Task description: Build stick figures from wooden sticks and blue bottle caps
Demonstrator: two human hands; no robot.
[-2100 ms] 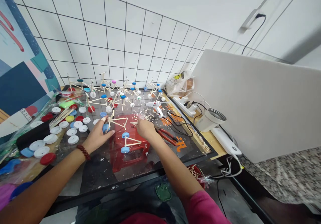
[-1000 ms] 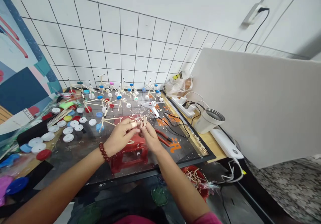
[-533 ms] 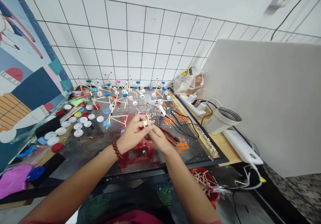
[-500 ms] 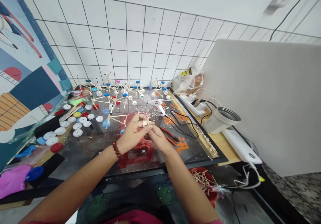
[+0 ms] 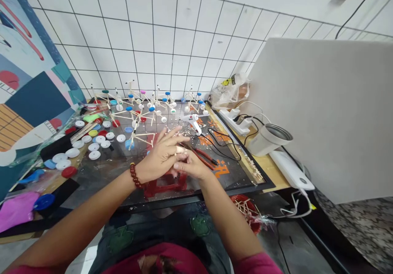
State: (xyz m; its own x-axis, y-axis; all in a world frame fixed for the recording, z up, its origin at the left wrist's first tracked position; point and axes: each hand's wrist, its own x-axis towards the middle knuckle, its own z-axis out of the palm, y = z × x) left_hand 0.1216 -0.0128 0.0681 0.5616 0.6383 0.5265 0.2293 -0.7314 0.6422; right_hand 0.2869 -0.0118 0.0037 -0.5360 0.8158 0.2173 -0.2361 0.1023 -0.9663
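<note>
My left hand is held over the table with its fingers stretched out and spread, a red bead bracelet on the wrist. A pale wrap goes around one of its fingers. My right hand is closed around that wrapped finger, its thumb and fingers pressing near the wrap. Under both hands stands a small red plastic stool, partly covered by them. Red-handled pliers lie just beyond my right hand. A stick frame with bottle-cap wheels stands behind my left hand.
A white glue gun with a black cord lies behind the hands among wood crumbs. More stick-and-cap models stand along the back. Loose bottle caps are spread at left. A power strip and a white canister stand at right.
My left fingers, bent together with the right ones before, are now stretched out and spread. My right hand has shifted slightly and grips the wrapped finger. The view has tilted a little downward.
</note>
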